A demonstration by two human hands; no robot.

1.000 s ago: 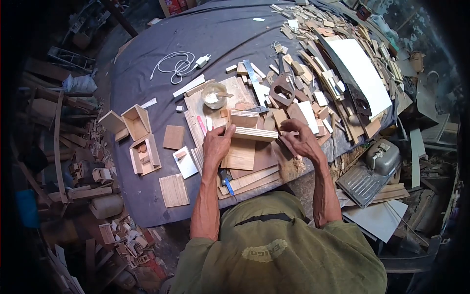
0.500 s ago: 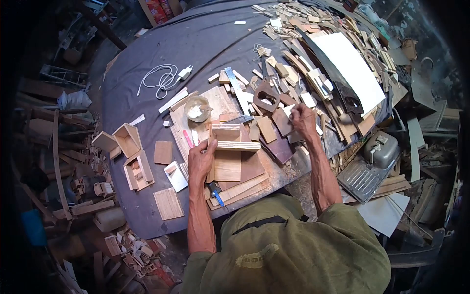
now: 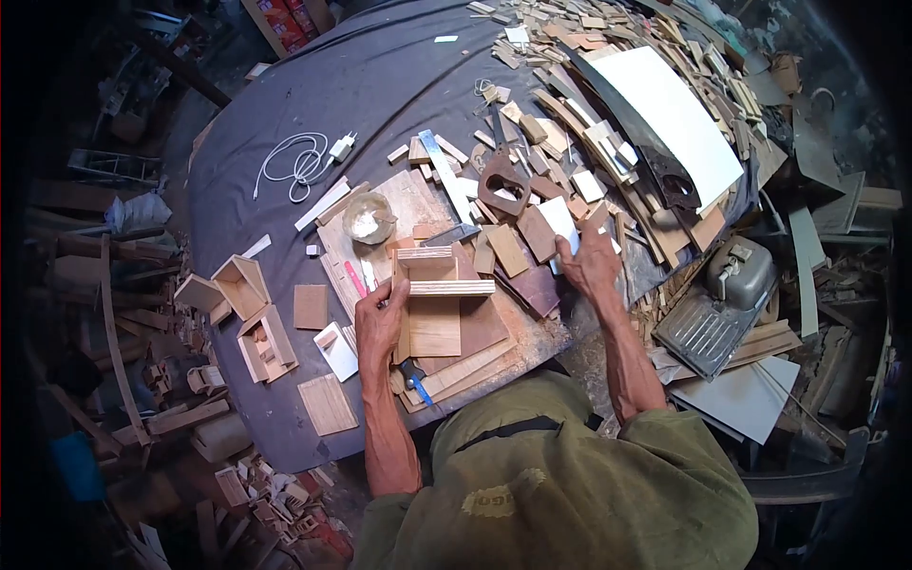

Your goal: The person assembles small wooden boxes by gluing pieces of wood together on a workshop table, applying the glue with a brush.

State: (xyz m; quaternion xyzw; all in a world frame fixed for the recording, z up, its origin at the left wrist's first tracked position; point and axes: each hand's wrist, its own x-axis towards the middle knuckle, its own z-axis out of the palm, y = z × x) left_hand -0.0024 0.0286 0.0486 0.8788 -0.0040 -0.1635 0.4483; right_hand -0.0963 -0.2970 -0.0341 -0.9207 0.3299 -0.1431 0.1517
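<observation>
My left hand (image 3: 382, 321) grips the left side of a small open wooden box (image 3: 433, 325) with plywood edges, thumb over its wall. The box rests on boards near the table's front edge. To its right, my right hand (image 3: 593, 262) has its thumb and fingers at a white rectangular board piece (image 3: 560, 224); the fingers partly hide the contact. Close by lie a brown wooden block (image 3: 536, 234) and a light wooden block (image 3: 507, 249). A bowl with white paste (image 3: 369, 218) stands behind the box, and a blue-handled tool (image 3: 418, 384) lies in front of it.
Small wooden boxes (image 3: 264, 340) and a flat wood square (image 3: 328, 403) lie at left. A metal square (image 3: 446, 176), handsaws (image 3: 503, 188) and many offcuts cover the back right. A white cable (image 3: 302, 163) lies farther back. A metal sink (image 3: 714, 309) stands right of the table.
My right hand has moved down and slightly left, to the white board piece, which now shows more of its face. My left hand still holds the box. The whole view has shifted slightly.
</observation>
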